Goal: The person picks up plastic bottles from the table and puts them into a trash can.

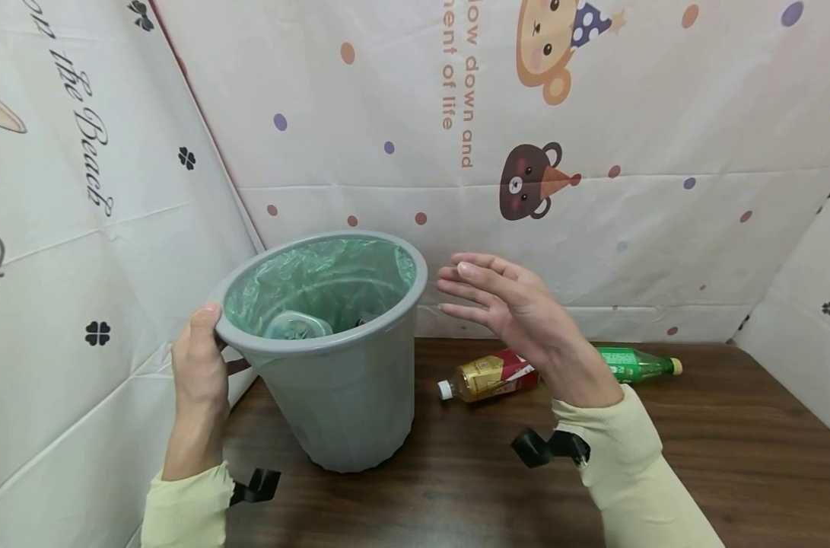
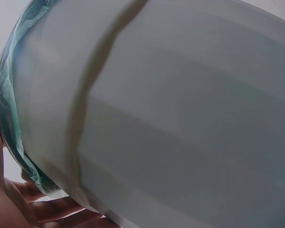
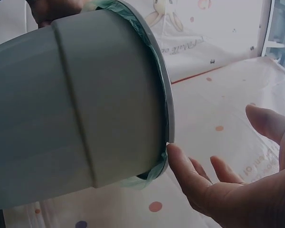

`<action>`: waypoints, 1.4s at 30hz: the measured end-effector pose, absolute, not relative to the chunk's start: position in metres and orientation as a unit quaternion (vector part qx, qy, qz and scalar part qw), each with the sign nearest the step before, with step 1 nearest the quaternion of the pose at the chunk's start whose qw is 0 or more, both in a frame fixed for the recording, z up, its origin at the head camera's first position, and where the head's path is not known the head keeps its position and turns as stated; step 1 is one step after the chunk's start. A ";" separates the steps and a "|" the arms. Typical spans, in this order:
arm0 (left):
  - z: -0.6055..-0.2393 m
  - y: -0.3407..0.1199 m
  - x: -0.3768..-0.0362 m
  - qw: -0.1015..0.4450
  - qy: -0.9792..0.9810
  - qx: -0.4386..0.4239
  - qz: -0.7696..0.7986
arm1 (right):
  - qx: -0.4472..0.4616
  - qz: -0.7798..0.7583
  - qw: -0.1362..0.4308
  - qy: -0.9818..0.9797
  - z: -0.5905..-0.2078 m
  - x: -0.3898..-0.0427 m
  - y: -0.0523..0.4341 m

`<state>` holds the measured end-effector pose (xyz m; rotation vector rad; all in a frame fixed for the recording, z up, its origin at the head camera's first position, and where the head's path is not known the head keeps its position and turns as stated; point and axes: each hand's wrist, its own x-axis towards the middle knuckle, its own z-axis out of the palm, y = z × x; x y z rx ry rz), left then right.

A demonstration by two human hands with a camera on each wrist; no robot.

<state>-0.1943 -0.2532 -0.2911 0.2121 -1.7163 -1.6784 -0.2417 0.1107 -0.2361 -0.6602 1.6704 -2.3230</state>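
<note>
Head view: near the tabletop's (image 1: 456, 472) left edge, a likely light, stiff bin (image 1: 346, 403) offers its rim (image 1: 305, 346), left hand's (image 1: 200, 369) fingers clamped there, right hand's (image 1: 524, 312) apart.

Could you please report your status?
Left hand grips round grey plastic bin. Right hand beside it, empty. Clear plastic container inside bin. No obstruction evident.

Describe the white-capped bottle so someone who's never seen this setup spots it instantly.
On the dark wooden table, find the big grey bin gripped by the left hand. Just right of it in the head view, a bottle lies on its side, cap toward the bin. Its gold-and-red label and white cap distinguish it from the green bottle with a yellow cap farther right.
</note>
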 end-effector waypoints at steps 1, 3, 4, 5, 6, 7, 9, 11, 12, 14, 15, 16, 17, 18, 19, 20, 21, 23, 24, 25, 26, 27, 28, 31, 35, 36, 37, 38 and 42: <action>-0.291 -0.253 -0.194 0.358 -0.665 0.081 -0.651 | -0.225 -0.785 0.102 0.567 -0.237 -0.242 0.112; -0.291 -0.253 -0.194 0.358 -0.662 0.079 -0.653 | -0.225 -0.783 0.102 0.570 -0.239 -0.241 0.115; -0.291 -0.253 -0.194 0.357 -0.661 0.079 -0.655 | -0.225 -0.782 0.102 0.572 -0.240 -0.241 0.117; -0.291 -0.253 -0.194 0.357 -0.661 0.078 -0.655 | -0.225 -0.781 0.100 0.574 -0.241 -0.241 0.118; -0.292 -0.253 -0.194 0.357 -0.662 0.079 -0.655 | -0.224 -0.780 0.099 0.576 -0.241 -0.241 0.120; -0.292 -0.253 -0.194 0.357 -0.662 0.080 -0.654 | -0.224 -0.778 0.097 0.579 -0.242 -0.241 0.121; -0.292 -0.253 -0.194 0.357 -0.662 0.081 -0.654 | -0.222 -0.775 0.093 0.584 -0.244 -0.241 0.124; -0.291 -0.253 -0.194 0.356 -0.659 0.083 -0.657 | -0.220 -0.773 0.088 0.589 -0.246 -0.241 0.127; -0.291 -0.253 -0.194 0.356 -0.657 0.084 -0.659 | -0.220 -0.771 0.086 0.591 -0.248 -0.241 0.129; -0.291 -0.253 -0.194 0.355 -0.655 0.085 -0.662 | -0.219 -0.770 0.080 0.594 -0.250 -0.242 0.134; -0.291 -0.252 -0.194 0.354 -0.653 0.085 -0.664 | -0.220 -0.769 0.078 0.595 -0.252 -0.242 0.137; -0.291 -0.252 -0.194 0.354 -0.653 0.085 -0.665 | -0.219 -0.768 0.076 0.597 -0.253 -0.243 0.140; -0.290 -0.252 -0.194 0.354 -0.653 0.085 -0.664 | -0.218 -0.768 0.074 0.598 -0.255 -0.243 0.143; -0.290 -0.252 -0.194 0.354 -0.653 0.085 -0.664 | -0.216 -0.767 0.072 0.599 -0.256 -0.244 0.146; -0.290 -0.252 -0.194 0.355 -0.653 0.085 -0.664 | -0.214 -0.767 0.070 0.601 -0.257 -0.244 0.149; -0.290 -0.252 -0.195 0.355 -0.653 0.085 -0.663 | -0.211 -0.767 0.068 0.603 -0.259 -0.245 0.152; -0.290 -0.252 -0.195 0.356 -0.654 0.086 -0.662 | -0.207 -0.765 0.066 0.607 -0.260 -0.245 0.154; -0.291 -0.252 -0.195 0.357 -0.654 0.087 -0.661 | -0.200 -0.759 0.059 0.617 -0.263 -0.246 0.159; -0.291 -0.252 -0.194 0.357 -0.654 0.089 -0.661 | -0.196 -0.757 0.057 0.621 -0.265 -0.246 0.161; -0.291 -0.253 -0.194 0.357 -0.655 0.090 -0.661 | -0.193 -0.753 0.053 0.627 -0.266 -0.247 0.163; -0.291 -0.253 -0.194 0.357 -0.657 0.091 -0.658 | -0.191 -0.750 0.050 0.631 -0.268 -0.247 0.165; -0.291 -0.253 -0.194 0.357 -0.659 0.092 -0.655 | -0.188 -0.748 0.046 0.635 -0.270 -0.248 0.166; -0.291 -0.253 -0.194 0.357 -0.661 0.093 -0.654 | -0.186 -0.747 0.044 0.637 -0.272 -0.248 0.168; -0.292 -0.253 -0.194 0.358 -0.666 0.092 -0.648 | -0.186 -0.749 0.040 0.634 -0.278 -0.248 0.173; -0.291 -0.253 -0.194 0.359 -0.659 0.088 -0.655 | -0.190 -0.758 0.039 0.623 -0.284 -0.247 0.179; -0.291 -0.252 -0.194 0.360 -0.659 0.087 -0.654 | -0.191 -0.759 0.039 0.621 -0.285 -0.247 0.180; -0.291 -0.252 -0.194 0.360 -0.658 0.087 -0.656 | -0.191 -0.760 0.038 0.620 -0.286 -0.247 0.181; -0.291 -0.252 -0.194 0.359 -0.657 0.087 -0.657 | -0.191 -0.760 0.037 0.620 -0.287 -0.247 0.182; -0.291 -0.251 -0.193 0.361 -0.659 0.086 -0.654 | -0.193 -0.761 0.028 0.618 -0.289 -0.246 0.184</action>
